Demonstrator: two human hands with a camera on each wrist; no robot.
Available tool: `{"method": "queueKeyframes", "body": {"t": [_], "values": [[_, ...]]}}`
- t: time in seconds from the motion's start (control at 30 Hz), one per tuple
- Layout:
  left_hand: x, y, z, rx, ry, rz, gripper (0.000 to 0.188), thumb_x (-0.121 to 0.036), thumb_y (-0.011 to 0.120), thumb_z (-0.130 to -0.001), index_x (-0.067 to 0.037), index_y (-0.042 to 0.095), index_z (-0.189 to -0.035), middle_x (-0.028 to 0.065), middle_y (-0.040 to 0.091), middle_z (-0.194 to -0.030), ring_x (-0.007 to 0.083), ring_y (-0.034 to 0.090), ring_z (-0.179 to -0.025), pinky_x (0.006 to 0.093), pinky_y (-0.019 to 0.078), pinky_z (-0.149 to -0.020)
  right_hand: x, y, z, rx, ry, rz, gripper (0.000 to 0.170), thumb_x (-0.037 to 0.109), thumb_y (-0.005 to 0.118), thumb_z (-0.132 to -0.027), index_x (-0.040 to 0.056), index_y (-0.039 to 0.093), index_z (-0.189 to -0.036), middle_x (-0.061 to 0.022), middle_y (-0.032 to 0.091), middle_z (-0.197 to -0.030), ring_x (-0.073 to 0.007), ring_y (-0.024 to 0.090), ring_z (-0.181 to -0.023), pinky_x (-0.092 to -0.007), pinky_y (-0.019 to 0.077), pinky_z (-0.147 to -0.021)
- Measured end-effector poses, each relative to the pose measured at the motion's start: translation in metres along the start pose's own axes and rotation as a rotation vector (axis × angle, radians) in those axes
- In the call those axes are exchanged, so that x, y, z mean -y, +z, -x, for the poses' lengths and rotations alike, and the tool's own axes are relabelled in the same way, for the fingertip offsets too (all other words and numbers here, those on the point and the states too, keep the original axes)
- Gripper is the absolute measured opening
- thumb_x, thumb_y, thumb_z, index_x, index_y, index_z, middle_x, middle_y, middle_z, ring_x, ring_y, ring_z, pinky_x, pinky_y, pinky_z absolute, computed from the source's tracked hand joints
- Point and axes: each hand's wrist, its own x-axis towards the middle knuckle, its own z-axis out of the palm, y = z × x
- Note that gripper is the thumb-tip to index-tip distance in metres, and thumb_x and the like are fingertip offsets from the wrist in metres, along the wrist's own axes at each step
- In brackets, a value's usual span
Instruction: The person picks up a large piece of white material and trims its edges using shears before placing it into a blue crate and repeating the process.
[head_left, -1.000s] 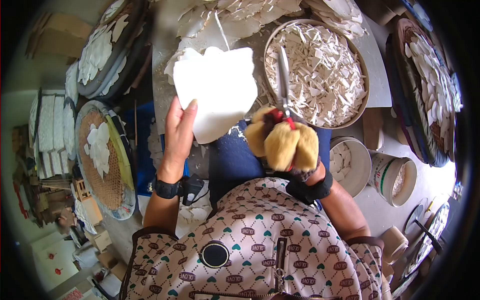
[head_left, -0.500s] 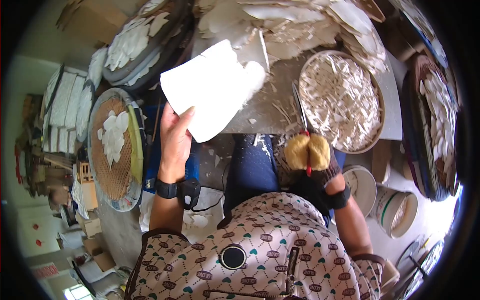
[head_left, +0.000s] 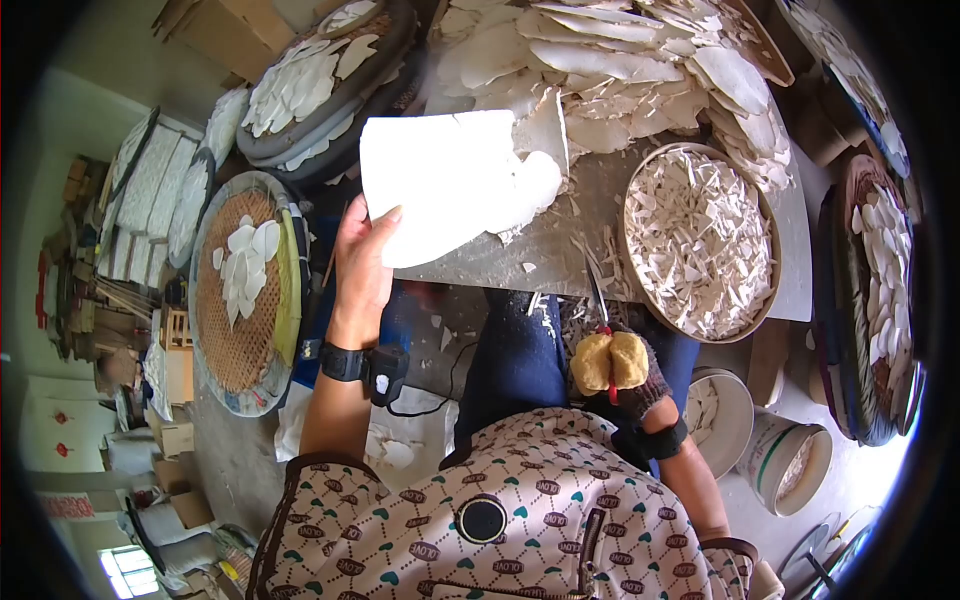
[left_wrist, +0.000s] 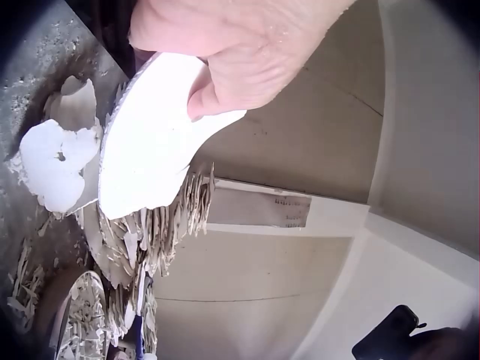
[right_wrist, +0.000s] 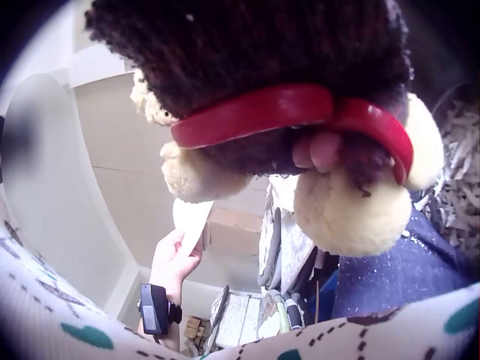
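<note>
A thin, flat white sheet [head_left: 430, 185] with a curved lower edge is pinched at its lower left corner by my left hand [head_left: 360, 265]. The left wrist view shows the thumb lying on the face of the sheet [left_wrist: 146, 142]. Over my right thigh, my right hand [head_left: 645, 385] wears a dark knitted glove and grips scissors [head_left: 597, 285]. Their blades point forward, towards the table edge. Thick yellow fluffy padding [head_left: 608, 362] surrounds the red handles [right_wrist: 255, 116]. Behind the held sheet, a ragged white piece [head_left: 540, 178] rests on the table.
A round basin [head_left: 628, 250] full of white scraps sits at the table's front right. Stacked pale sheets [head_left: 620, 65] cover the table's far side. Left of the table, a woven tray [head_left: 235, 340] carries white pieces. Buckets [head_left: 790, 470] stand on the floor at right.
The scissors have come down from beside the basin to above the thigh. My left hand has turned the sheet, first tilting it, then bringing its top edge level. The head view has shifted.
</note>
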Motion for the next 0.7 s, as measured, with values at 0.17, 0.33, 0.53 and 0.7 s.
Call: {"method": "queueKeyframes", "body": {"t": [0.17, 0.33, 0.53, 0.7], "values": [[0.003, 0.0, -0.002, 0.031, -0.047, 0.009, 0.037, -0.004, 0.054, -0.085, 0.001, 0.046, -0.121, 0.0104, 0.058, -0.112, 0.0175, 0.057, -0.102, 0.0306, 0.0441, -0.09, 0.006, 0.003, 0.002, 0.028, -0.003, -0.117, 0.027, 0.015, 0.062, -0.08, 0.0068, 0.056, -0.105, -0.0089, 0.061, -0.101, -0.0204, 0.059, -0.096, -0.0308, 0.046, -0.087], [0.006, 0.011, 0.0, 0.055, -0.073, -0.019, 0.046, -0.004, 0.055, -0.085, -0.001, 0.04, -0.128, 0.0113, 0.056, -0.116, 0.0185, 0.055, -0.105, 0.0314, 0.043, -0.092, -0.027, 0.014, -0.005, 0.192, 0.083, -1.081, 0.022, 0.01, 0.053, -0.086, 0.0034, 0.054, -0.107, -0.0083, 0.06, -0.104, -0.0192, 0.059, -0.098, -0.031, 0.0461, -0.089], [0.02, 0.037, -0.001, 0.13, -0.086, 0.026, 0.064, -0.001, 0.055, -0.084, -0.007, 0.024, -0.139, 0.0138, 0.046, -0.129, 0.0207, 0.048, -0.115, 0.0338, 0.0407, -0.096, -0.051, 0.02, -0.014, 0.276, -0.108, -1.067, 0.027, 0.009, 0.044, -0.093, 0.0006, 0.048, -0.119, -0.0112, 0.054, -0.118, -0.0187, 0.053, -0.11, -0.0318, 0.0403, -0.099], [0.036, 0.051, -0.004, 0.225, -0.205, 0.039, 0.062, 0.001, 0.053, -0.083, -0.007, 0.026, -0.139, 0.0124, 0.041, -0.134, 0.0209, 0.043, -0.12, 0.0343, 0.0358, -0.1, -0.048, 0.021, -0.017, 0.304, -0.109, -0.933, 0.029, 0.007, 0.044, -0.093, 0.0028, 0.047, -0.122, -0.0102, 0.053, -0.121, -0.0184, 0.052, -0.111, -0.0307, 0.0388, -0.099]]}}
